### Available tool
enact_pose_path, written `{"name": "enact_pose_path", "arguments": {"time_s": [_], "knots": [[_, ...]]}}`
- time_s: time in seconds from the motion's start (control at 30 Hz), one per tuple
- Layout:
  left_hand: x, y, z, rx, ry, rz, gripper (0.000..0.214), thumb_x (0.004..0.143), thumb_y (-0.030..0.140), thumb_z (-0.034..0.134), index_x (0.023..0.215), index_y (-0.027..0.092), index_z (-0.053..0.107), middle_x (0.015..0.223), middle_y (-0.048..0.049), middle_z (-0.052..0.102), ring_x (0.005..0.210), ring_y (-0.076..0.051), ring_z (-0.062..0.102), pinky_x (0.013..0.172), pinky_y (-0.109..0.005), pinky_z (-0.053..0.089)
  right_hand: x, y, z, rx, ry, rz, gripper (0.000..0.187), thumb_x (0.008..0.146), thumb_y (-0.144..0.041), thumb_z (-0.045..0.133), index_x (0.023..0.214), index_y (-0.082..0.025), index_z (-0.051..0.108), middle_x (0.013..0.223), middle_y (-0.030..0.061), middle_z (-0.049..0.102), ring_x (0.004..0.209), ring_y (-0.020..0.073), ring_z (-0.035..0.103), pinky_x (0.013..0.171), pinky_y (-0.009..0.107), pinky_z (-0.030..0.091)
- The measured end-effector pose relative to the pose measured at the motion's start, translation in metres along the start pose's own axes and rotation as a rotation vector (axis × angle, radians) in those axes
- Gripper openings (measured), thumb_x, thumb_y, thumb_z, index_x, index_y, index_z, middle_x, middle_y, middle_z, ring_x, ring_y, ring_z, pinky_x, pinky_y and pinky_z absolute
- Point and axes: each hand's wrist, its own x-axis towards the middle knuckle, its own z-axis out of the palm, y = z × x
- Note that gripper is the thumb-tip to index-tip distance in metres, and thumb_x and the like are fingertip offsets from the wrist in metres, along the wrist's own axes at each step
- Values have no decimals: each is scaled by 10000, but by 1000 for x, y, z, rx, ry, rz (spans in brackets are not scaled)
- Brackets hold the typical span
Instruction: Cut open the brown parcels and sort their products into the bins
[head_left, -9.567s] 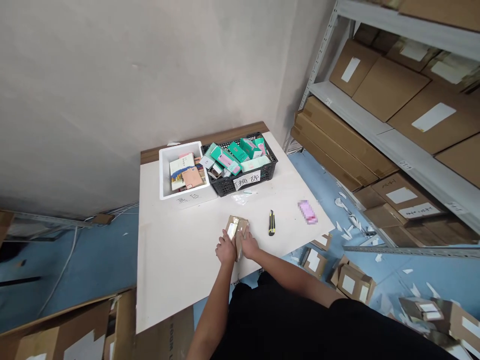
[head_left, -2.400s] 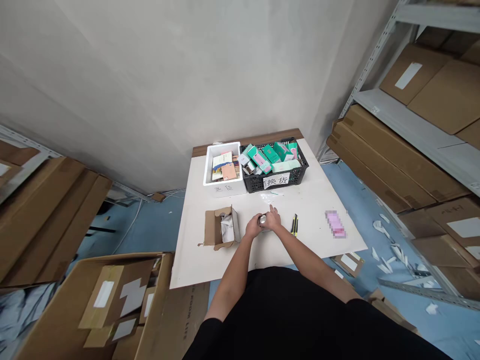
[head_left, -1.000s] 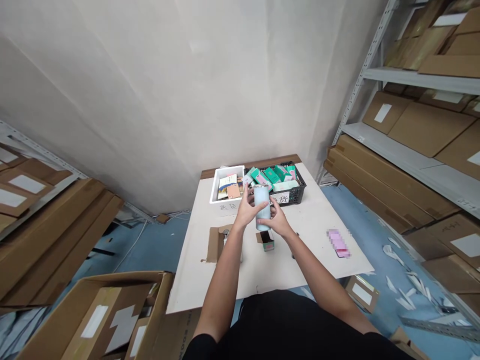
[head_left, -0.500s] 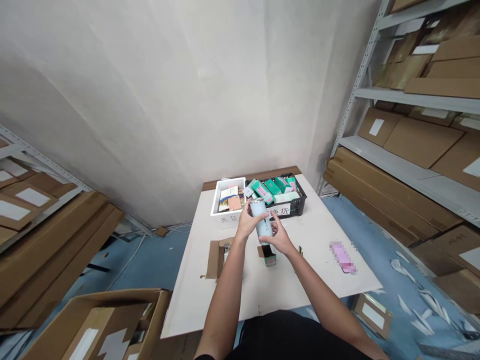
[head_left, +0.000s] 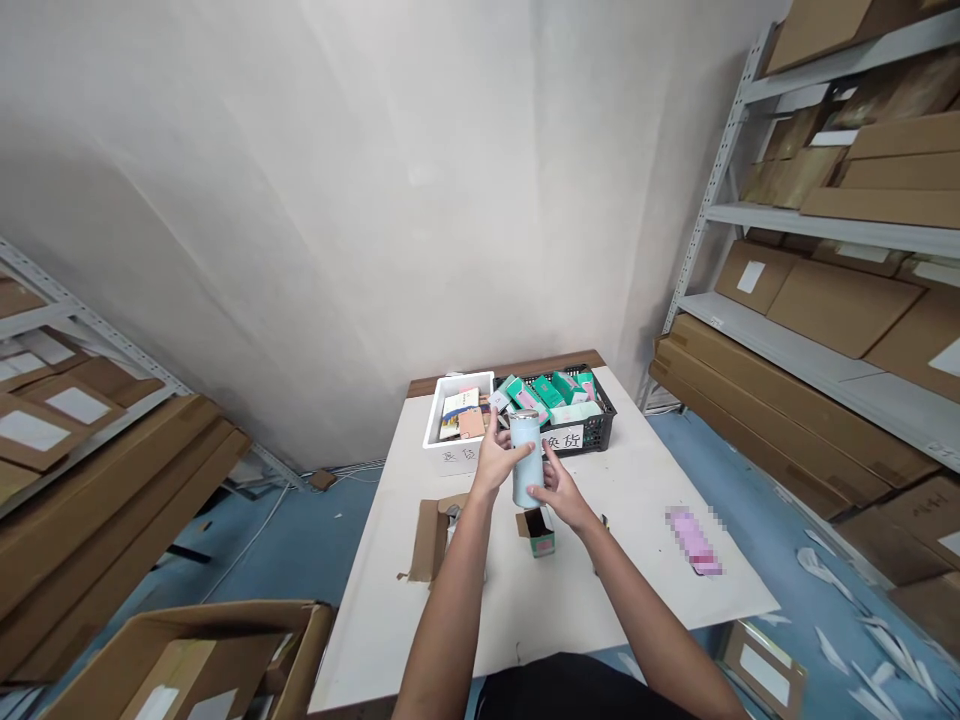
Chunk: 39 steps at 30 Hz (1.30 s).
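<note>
Between my two hands, above the table, is a light blue tumbler [head_left: 527, 462] with a silvery rim, held nearly upright. My left hand [head_left: 498, 455] grips its left side with the thumb across the front. My right hand [head_left: 562, 492] holds it lower on the right, thumb near the base. Just below the tumbler stands a small green box [head_left: 541, 540], its brown flap open and its inside dark. An opened brown carton [head_left: 430, 540] lies to the left, partly behind my left forearm.
At the table's back stand a white bin [head_left: 459, 458] of booklets and boxes and a black crate [head_left: 598, 432] of green boxes. A blurred pink item [head_left: 693, 540] lies right on the white table [head_left: 555, 620]. Shelves [head_left: 817, 217] flank it; a large carton [head_left: 319, 625] is at lower left.
The tumbler has turned in my hands: the dark lettering on its front is no longer seen, and it stands more upright. The whole view has shifted slightly.
</note>
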Motion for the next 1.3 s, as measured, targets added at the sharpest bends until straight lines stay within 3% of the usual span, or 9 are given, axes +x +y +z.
{"name": "enact_pose_path", "arguments": {"time_s": [0.2, 0.37, 0.5, 0.6, 0.7, 0.87, 1.03, 1.17, 1.3], "knots": [[2, -1, 0, 128, 50, 49, 1455, 579, 388, 1022, 1714, 277, 120, 1321, -127, 694, 1130, -257, 694, 989, -399, 565, 1, 0, 2, -225, 207, -70, 1269, 648, -407, 962, 1689, -342, 240, 1210, 80, 666, 1044, 268, 673, 931, 445, 571], [1, 5, -1, -14, -35, 7, 1395, 677, 445, 966, 1716, 286, 49, 1248, -109, 733, 1056, -242, 723, 963, -418, 584, -2, -7, 5, -90, 44, -53, 1194, 788, -455, 858, 1709, -358, 105, 1337, 103, 646, 1142, 275, 671, 954, 449, 576], [-1, 10, 3, 76, 7, 42, 1410, 638, 406, 995, 1716, 294, 93, 1416, -141, 655, 1187, -270, 677, 1016, -412, 559, -3, -11, 7, -180, 139, -56, 1370, 702, -417, 933, 1715, -337, 15, 1218, 82, 673, 1022, 266, 688, 910, 451, 593], [-2, 13, 5, 73, 10, 31, 1442, 649, 404, 987, 1718, 269, 29, 1331, -137, 703, 1119, -264, 700, 1002, -429, 564, -4, -13, 6, -220, 93, -78, 1349, 739, -417, 905, 1713, -348, -25, 1305, 95, 648, 1127, 270, 668, 973, 454, 572], [-4, 14, 3, -2, -58, 11, 1413, 696, 434, 951, 1715, 274, -14, 1295, -123, 724, 1101, -255, 710, 996, -430, 566, -5, -15, 5, -199, 3, -71, 1252, 808, -428, 841, 1714, -350, -20, 1341, 102, 640, 1125, 257, 673, 964, 434, 573], [-4, 13, 0, 85, -17, 39, 1441, 621, 393, 1005, 1718, 254, 81, 1395, -150, 676, 1190, -272, 678, 1025, -394, 551, -9, -13, 7, -344, 118, -38, 1363, 707, -429, 926, 1715, -358, 11, 1300, 94, 644, 1034, 257, 675, 896, 422, 588], [-4, 6, -4, -4, -85, -29, 1372, 717, 443, 944, 1716, 286, 18, 1302, -114, 733, 1086, -239, 721, 1012, -427, 568, -14, -12, 9, -277, 33, -64, 1245, 823, -458, 825, 1714, -337, -35, 1296, 96, 648, 1051, 244, 678, 943, 425, 563], [-4, 2, -5, 43, 9, 17, 1326, 689, 415, 964, 1715, 270, 138, 1490, -139, 620, 1285, -272, 636, 1101, -403, 518, -14, -15, 9, -339, 147, -23, 1343, 710, -422, 923, 1719, -344, 40, 1246, 77, 643, 1011, 247, 669, 922, 418, 569], [-5, 0, -7, 5, -2, -9, 1303, 715, 451, 939, 1716, 273, 125, 1420, -127, 664, 1198, -264, 672, 1075, -445, 538, -14, -16, 9, -296, 54, -40, 1251, 785, -402, 860, 1718, -351, 28, 1284, 75, 641, 1079, 245, 664, 972, 419, 553]]}}
